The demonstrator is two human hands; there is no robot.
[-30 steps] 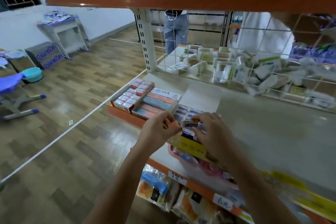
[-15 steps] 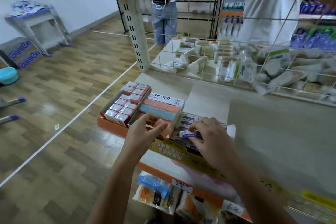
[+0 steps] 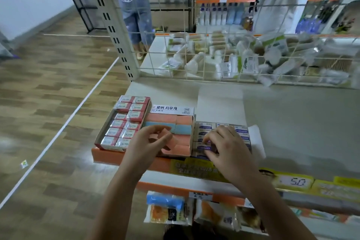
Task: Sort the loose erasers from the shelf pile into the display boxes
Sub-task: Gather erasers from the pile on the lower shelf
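On the grey shop shelf (image 3: 292, 122), three display boxes at frame centre look nearly full; the right hand (image 3: 228, 148) pinches a purple-sleeved eraser (image 3: 204, 147) into the right box (image 3: 222, 138), while the left hand (image 3: 150, 142) hovers loosely curled, holding nothing.

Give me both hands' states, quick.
Left hand: fingers loosely curled, holding nothing.
Right hand: fingers pinching a purple-labelled eraser over the right display box.

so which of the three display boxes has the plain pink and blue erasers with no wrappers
The middle box, under the left hand. The left box holds red-wrapped erasers; the right box holds purple-labelled ones.
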